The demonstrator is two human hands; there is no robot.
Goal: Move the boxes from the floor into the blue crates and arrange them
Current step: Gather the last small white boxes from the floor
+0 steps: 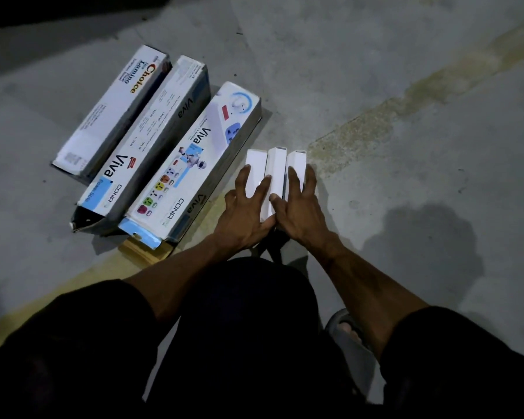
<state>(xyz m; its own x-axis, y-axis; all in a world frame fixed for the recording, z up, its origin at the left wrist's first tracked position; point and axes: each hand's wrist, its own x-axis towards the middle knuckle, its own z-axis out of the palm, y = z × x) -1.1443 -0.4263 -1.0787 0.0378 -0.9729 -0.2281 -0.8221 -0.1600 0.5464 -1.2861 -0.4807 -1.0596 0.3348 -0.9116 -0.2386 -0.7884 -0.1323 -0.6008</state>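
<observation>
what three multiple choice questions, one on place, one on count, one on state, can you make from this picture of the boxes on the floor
1. Where do the small white boxes lie relative to the long printed boxes?
A. on top of them
B. to their right, on the floor
C. to their left

2. How many long printed boxes lie on the floor?
A. one
B. three
C. five

3. What are the hands doing?
A. both rest with spread fingers on the small white boxes
B. both hang idle
C. one lifts a long box

Answers
1: B, the white boxes sit on the concrete right of the long row.
2: B, three lie side by side.
3: A, the left hand and right hand lie on the white boxes.
</observation>
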